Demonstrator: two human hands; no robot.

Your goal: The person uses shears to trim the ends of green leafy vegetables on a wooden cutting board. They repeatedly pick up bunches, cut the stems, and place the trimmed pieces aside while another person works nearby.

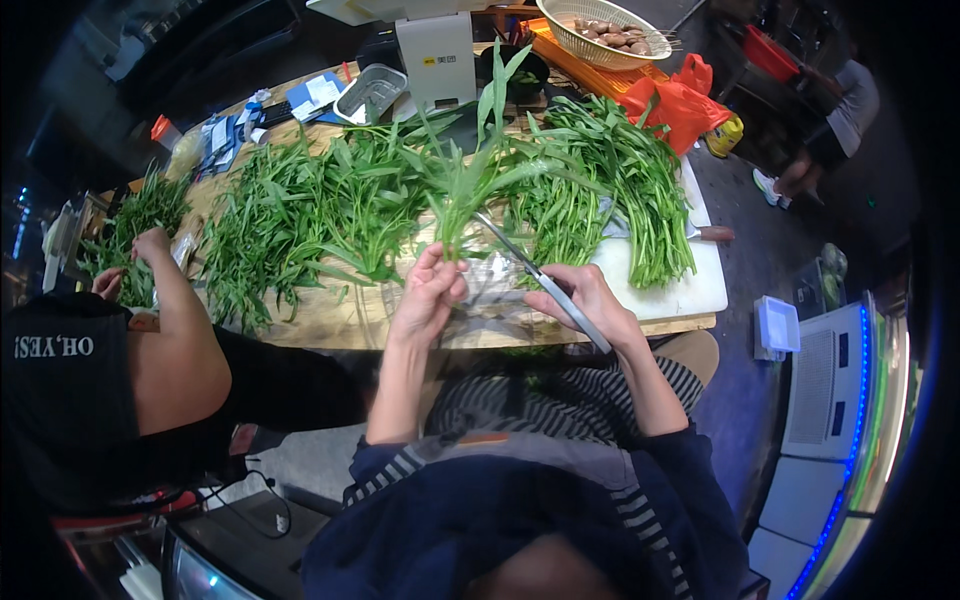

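Note:
My left hand grips the stem ends of a small bunch of water spinach, its leaves pointing away from me. My right hand holds a long metal tool, its thin end beside the bunch; whether it is scissors or tongs I cannot tell. Loose leafy greens cover the wooden table to the left. Long-stemmed greens lie in a pile on the right, partly over a white cutting board. A knife with a brown handle lies partly under them.
A co-worker sits at the left, hands at another heap of greens. Behind stand a white machine, a plastic tray, a basket of brown produce and a red plastic bag. Another person is at far right.

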